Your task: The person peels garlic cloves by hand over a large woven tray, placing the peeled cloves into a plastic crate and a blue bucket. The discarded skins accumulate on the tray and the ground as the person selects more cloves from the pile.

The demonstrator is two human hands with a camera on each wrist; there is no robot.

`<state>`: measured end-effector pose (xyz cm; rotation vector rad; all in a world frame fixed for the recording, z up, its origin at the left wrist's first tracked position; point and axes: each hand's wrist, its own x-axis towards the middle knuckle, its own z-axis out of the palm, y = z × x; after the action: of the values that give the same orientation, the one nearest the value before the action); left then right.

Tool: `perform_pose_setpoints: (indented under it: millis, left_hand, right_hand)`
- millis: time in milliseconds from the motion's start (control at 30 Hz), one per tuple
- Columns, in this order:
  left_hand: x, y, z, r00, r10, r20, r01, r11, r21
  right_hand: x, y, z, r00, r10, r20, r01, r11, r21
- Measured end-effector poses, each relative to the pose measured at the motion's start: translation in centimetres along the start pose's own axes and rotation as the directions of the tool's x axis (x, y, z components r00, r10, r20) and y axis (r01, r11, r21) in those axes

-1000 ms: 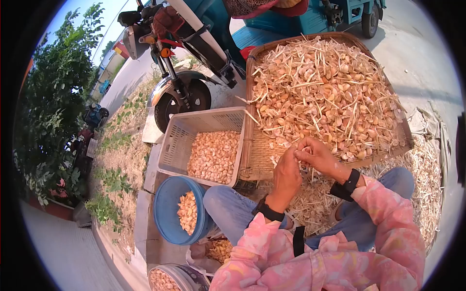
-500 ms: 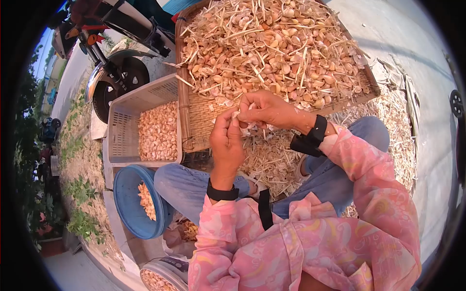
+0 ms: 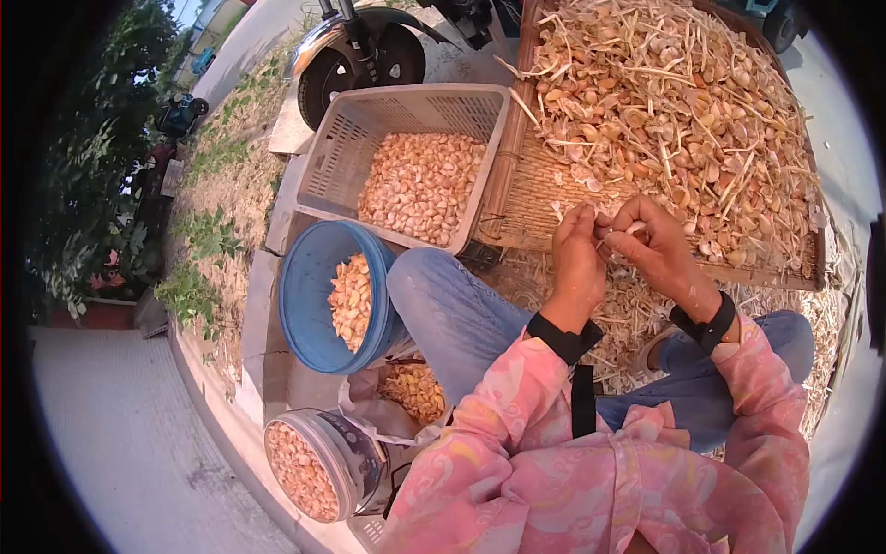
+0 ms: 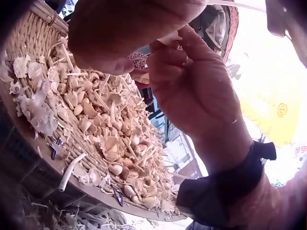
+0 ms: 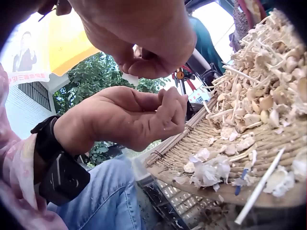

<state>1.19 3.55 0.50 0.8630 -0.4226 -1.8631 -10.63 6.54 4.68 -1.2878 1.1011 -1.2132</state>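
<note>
Close together over the near edge of the woven tray (image 3: 554, 175), both hands work at garlic. My right hand (image 3: 657, 254) curls its fingers around a pale garlic clove (image 3: 637, 228). My left hand (image 3: 579, 265) meets it from the side, thumb and forefinger pinching at the clove, which the fingertips mostly hide. A whitish flake of skin (image 4: 170, 38) shows by the fingertips in the left wrist view. Beyond the hands, loose cloves, stalks and papery skins form a large heap (image 3: 664, 120) on the tray.
Left of the tray stands a grey plastic crate (image 3: 323, 175) part-filled with cloves. Nearer are a blue bucket (image 3: 300, 286), a bag of yellowish cloves (image 3: 413, 391) and a white bucket (image 3: 343, 462), all holding garlic. Husks (image 3: 637, 323) cover the ground between the knees.
The head view swings about and tilts down, bringing the white bucket fully into sight. Both hands stay close together, with the clove now showing in the right fingers.
</note>
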Motion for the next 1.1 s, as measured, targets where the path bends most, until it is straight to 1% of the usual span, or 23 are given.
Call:
perform_pose_setpoints:
  millis: [33, 67, 100, 133, 233, 267, 300, 333, 367, 400, 433, 467, 567, 667, 700, 733, 800, 867, 933, 967, 1033, 1067, 1100]
  left_hand:
    - [0.1, -0.1, 0.3, 0.998, -0.053, 0.022, 0.055, 0.993, -0.105]
    - [0.0, -0.1, 0.4, 0.994, -0.109, -0.004, 0.106, 0.977, -0.184]
    - [0.0, -0.4, 0.7, 0.984, -0.179, -0.011, 0.169, 0.949, -0.266]
    - [0.0, -0.8, 1.1, 0.967, -0.255, -0.008, 0.236, 0.908, -0.346]
    - [1.0, -1.8, -0.2, 0.967, -0.254, -0.014, 0.233, 0.907, -0.350]
    - [1.0, -1.9, -0.5, 0.981, -0.193, -0.006, 0.191, 0.974, -0.126]
    - [-0.1, -0.5, 0.2, 0.991, -0.131, 0.012, 0.129, 0.986, 0.106]
    - [-0.9, 0.3, 0.5, 0.996, -0.075, 0.041, 0.057, 0.942, 0.331]
    - [-1.0, 0.1, 0.2, 0.976, 0.145, 0.161, -0.211, 0.805, 0.555]
    - [-1.0, 0.1, -0.1, 0.892, 0.315, 0.326, -0.451, 0.550, 0.703]
    - [-1.1, 0.4, -0.5, 0.756, 0.406, 0.514, -0.625, 0.213, 0.751]
    - [-1.3, 0.7, -0.7, 0.664, 0.445, 0.601, -0.692, 0.061, 0.720]
    - [-2.1, 1.8, -0.9, 0.630, 0.381, 0.677, -0.710, -0.071, 0.701]
    - [-1.8, 1.7, -1.2, 0.579, 0.353, 0.735, -0.729, -0.179, 0.661]
    - [-1.7, 1.9, -1.2, 0.562, 0.354, 0.748, -0.728, -0.216, 0.650]
    - [-1.7, 1.6, -1.2, 0.548, 0.346, 0.762, -0.738, -0.230, 0.634]
    - [-1.6, 1.0, -1.2, 0.541, 0.335, 0.771, -0.734, -0.260, 0.628]
    - [-1.6, 0.7, -1.2, 0.545, 0.317, 0.776, -0.724, -0.289, 0.626]
    - [-1.6, 0.4, -1.2, 0.528, 0.335, 0.781, -0.726, -0.300, 0.619]
    - [-1.8, 0.2, -1.2, 0.594, 0.353, 0.723, -0.722, -0.164, 0.672]
    - [-1.8, 0.2, -1.1, 0.718, 0.365, 0.593, -0.661, 0.090, 0.745]
    - [-1.2, 0.0, -1.6, 0.787, 0.366, 0.497, -0.607, 0.316, 0.729]
    - [-1.2, 0.3, -1.4, 0.844, 0.324, 0.428, -0.536, 0.486, 0.690]
  right_hand:
    - [0.2, -0.1, 0.6, 0.992, -0.115, 0.051, 0.122, 0.972, -0.199]
    - [0.2, -0.4, 0.5, 0.971, -0.217, 0.103, 0.240, 0.885, -0.399]
    - [0.1, -0.6, 0.3, 0.939, -0.301, 0.163, 0.338, 0.739, -0.583]
    - [0.1, 0.0, 0.4, 0.933, -0.339, 0.123, 0.347, 0.745, -0.570]
    - [0.3, -0.6, 0.5, 0.914, -0.389, 0.114, 0.388, 0.759, -0.523]
    - [0.2, -0.8, 0.4, 0.954, -0.296, 0.047, 0.276, 0.808, -0.520]
    - [0.1, -1.2, 0.2, 0.980, -0.198, -0.017, 0.163, 0.847, -0.506]
    - [0.0, -1.4, 0.1, 0.992, -0.096, -0.077, 0.047, 0.875, -0.483]
    - [-0.1, -1.3, -0.3, 0.997, -0.072, -0.032, 0.043, 0.844, -0.535]
    - [0.0, -1.1, -0.8, 0.999, -0.048, 0.013, 0.047, 0.811, -0.583]
    - [0.1, -1.0, -1.0, 0.998, -0.025, 0.057, 0.055, 0.777, -0.627]
    - [0.0, -1.3, -0.9, 0.996, -0.034, 0.082, 0.080, 0.739, -0.669]
    - [-0.3, -0.6, -0.9, 0.993, -0.027, 0.119, 0.106, 0.672, -0.733]
    - [-0.4, -0.1, -0.8, 0.995, -0.018, 0.096, 0.079, 0.730, -0.679]
    - [-0.2, 0.0, -0.8, 0.993, -0.024, 0.115, 0.096, 0.728, -0.679]
    - [-0.3, 0.3, -1.0, 0.993, -0.012, 0.115, 0.088, 0.719, -0.690]
    - [-0.3, 1.4, -1.6, 0.994, 0.004, 0.113, 0.074, 0.736, -0.673]
    - [-0.4, 1.9, -1.7, 0.991, 0.002, 0.135, 0.091, 0.730, -0.678]
    - [-0.4, 2.7, -1.6, 0.992, -0.027, 0.126, 0.105, 0.737, -0.668]
    - [-0.5, 3.0, -1.5, 0.995, -0.022, 0.095, 0.076, 0.790, -0.608]
    - [-0.4, 3.5, -1.4, 0.998, -0.031, 0.047, 0.049, 0.882, -0.469]
    - [-0.2, 3.4, -1.6, 0.997, 0.053, 0.061, -0.031, 0.948, -0.316]
    - [0.3, 3.6, -1.9, 0.993, 0.114, 0.026, -0.100, 0.943, -0.317]
